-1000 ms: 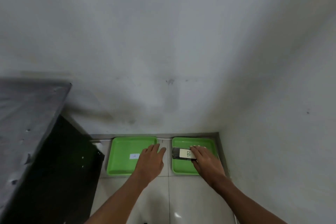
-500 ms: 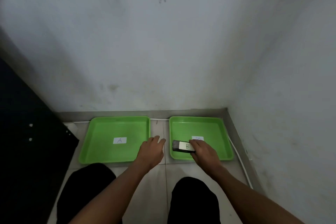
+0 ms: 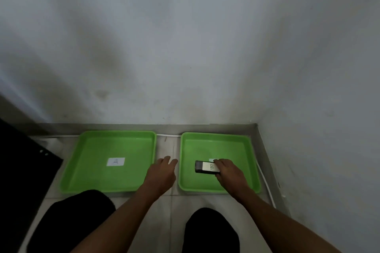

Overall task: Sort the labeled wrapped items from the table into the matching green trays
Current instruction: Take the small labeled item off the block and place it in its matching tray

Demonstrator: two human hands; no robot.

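Two green trays lie side by side on the tiled floor against the wall. The left tray (image 3: 88, 170) carries a white label marked A (image 3: 115, 161) and holds nothing else. Inside the right tray (image 3: 244, 150) my right hand (image 3: 228, 172) grips a dark wrapped item with a white B label (image 3: 205, 167), low over the tray's floor. That tray's own white label is mostly hidden behind the item and my fingers. My left hand (image 3: 162, 174) hovers over the floor gap between the trays, fingers apart, holding nothing.
A dark table side (image 3: 22, 162) stands at the left. A white cable (image 3: 265, 183) runs along the right tray's outer edge by the metal skirting. My knees in black trousers (image 3: 209, 230) fill the bottom. Walls close in at the back and right.
My view has tilted down and closer to the trays. The right hand has carried the B item from the tray's near-left rim further into the right tray. The left hand stays between the trays.
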